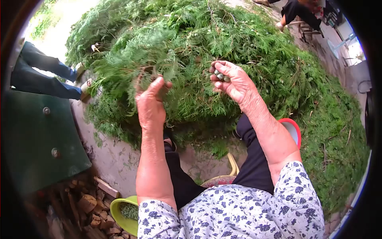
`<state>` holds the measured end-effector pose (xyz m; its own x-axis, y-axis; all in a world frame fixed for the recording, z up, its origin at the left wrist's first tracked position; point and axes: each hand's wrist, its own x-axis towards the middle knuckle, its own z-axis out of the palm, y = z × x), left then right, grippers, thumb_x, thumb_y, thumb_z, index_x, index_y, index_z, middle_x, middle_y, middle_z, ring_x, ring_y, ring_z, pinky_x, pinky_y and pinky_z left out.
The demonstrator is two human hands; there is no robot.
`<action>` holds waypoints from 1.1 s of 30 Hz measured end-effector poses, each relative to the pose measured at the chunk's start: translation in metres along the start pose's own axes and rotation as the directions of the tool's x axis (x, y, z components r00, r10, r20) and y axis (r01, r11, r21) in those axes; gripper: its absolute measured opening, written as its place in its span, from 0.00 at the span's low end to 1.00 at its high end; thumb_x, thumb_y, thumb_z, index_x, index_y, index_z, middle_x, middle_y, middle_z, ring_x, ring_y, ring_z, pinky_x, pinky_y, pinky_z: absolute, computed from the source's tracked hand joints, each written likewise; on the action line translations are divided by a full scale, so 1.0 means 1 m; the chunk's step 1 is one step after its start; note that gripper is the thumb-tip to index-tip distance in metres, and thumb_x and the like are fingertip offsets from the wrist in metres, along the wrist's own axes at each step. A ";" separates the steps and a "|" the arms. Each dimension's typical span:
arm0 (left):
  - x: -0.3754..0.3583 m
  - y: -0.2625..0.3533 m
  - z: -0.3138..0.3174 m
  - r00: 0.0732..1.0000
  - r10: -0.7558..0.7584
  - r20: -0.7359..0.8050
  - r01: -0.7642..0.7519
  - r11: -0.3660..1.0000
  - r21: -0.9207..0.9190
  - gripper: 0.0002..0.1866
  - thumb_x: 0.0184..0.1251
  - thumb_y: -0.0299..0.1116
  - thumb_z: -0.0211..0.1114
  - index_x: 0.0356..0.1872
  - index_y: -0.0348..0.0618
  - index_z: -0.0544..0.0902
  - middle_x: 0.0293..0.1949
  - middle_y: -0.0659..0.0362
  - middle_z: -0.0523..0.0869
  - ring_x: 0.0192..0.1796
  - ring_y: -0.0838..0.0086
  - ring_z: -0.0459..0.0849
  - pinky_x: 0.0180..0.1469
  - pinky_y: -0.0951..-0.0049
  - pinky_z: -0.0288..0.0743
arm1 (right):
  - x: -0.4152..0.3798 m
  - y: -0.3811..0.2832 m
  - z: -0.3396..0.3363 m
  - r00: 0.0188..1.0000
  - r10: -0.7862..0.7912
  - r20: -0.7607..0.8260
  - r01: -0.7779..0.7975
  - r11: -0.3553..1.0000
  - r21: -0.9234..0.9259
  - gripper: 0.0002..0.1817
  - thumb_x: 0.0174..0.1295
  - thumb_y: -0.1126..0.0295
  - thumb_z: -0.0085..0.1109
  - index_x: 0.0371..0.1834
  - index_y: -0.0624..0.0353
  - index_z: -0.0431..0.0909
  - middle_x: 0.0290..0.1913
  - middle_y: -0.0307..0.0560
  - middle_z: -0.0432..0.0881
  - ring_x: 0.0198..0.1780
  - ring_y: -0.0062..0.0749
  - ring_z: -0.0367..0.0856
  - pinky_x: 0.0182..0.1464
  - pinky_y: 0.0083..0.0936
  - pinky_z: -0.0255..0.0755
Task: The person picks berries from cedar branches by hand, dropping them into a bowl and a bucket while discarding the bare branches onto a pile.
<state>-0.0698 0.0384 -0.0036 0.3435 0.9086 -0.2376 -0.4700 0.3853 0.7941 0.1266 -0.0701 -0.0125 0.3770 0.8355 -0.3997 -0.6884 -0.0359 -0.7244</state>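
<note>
My left hand (151, 101) is closed around a leafy evergreen sprig (153, 55), which is smeared by motion. Held in the curled fingers of my right hand (236, 81) are several small round green seed cones (221, 75). Both hands are raised over a big heap of cut evergreen branches (191, 91), with the right hand a little apart from the left. More small bluish-green cones (130, 211) lie in a yellow-green basin (115, 211) beside my left elbow.
A red-rimmed bowl (296, 129) is partly hidden behind my right forearm. At the lower left, split firewood (87, 203) lies below a dark green panel (39, 135). One person's legs (47, 71) stand at the left; another person (298, 14) sits at the upper right.
</note>
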 end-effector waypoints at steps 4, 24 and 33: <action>0.002 -0.008 -0.005 0.994 -0.092 0.050 0.092 0.996 0.015 0.23 0.51 0.15 0.62 0.50 0.39 0.72 0.38 0.56 0.81 0.36 0.66 0.83 0.40 0.68 0.80 | -0.005 0.010 -0.010 1.000 -0.015 -0.008 0.015 1.000 -0.016 0.08 0.63 0.70 0.53 0.41 0.61 0.74 0.35 0.42 0.79 0.33 0.27 0.79 0.28 0.20 0.74; 0.002 -0.002 -0.006 0.975 -0.216 0.042 0.219 0.970 -0.102 0.08 0.57 0.26 0.64 0.37 0.38 0.79 0.31 0.61 0.82 0.34 0.74 0.79 0.39 0.76 0.74 | -0.212 -0.013 -0.319 0.667 -0.318 -0.674 -0.508 0.468 -0.723 0.19 0.47 0.76 0.60 0.46 0.58 0.78 0.31 0.42 0.80 0.25 0.22 0.76 0.21 0.21 0.70; -0.008 -0.012 -0.001 0.993 -0.058 0.106 0.054 0.998 0.042 0.14 0.53 0.19 0.65 0.42 0.41 0.78 0.35 0.61 0.82 0.35 0.75 0.81 0.37 0.75 0.76 | -0.167 -0.047 -0.188 0.751 -0.637 -0.173 -0.078 0.175 -0.981 0.16 0.56 0.70 0.53 0.45 0.67 0.77 0.39 0.47 0.82 0.41 0.29 0.80 0.45 0.23 0.72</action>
<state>-0.0679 0.0261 -0.0121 0.4543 0.8625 -0.2228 -0.4164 0.4267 0.8028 0.2121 -0.3109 -0.0173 0.8292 0.5553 0.0639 0.4581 -0.6097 -0.6468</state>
